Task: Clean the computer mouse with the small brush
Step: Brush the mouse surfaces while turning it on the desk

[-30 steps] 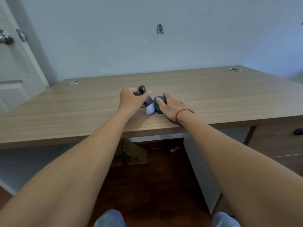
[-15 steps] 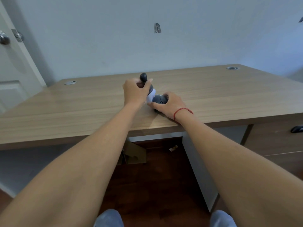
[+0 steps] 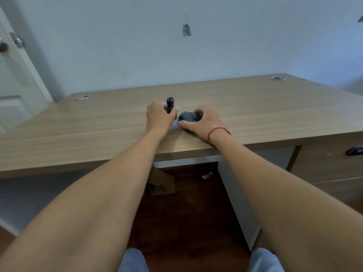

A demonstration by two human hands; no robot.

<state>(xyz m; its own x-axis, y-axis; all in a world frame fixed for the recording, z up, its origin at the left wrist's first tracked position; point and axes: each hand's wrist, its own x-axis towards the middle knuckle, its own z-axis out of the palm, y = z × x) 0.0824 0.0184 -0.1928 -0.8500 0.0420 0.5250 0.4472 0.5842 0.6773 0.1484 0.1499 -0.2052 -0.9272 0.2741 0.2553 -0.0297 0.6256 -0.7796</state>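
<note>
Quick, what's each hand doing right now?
Left hand: closed around the brush.
Right hand: gripping the mouse on the desk.

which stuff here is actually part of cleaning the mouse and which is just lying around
In use:
- computer mouse, steadied on the desk by the right hand
- small brush, gripped in the left hand, pale bristles beside the mouse

Just lying about:
- cardboard piece under the desk
- small wrapper on the floor
- drawer handle
</note>
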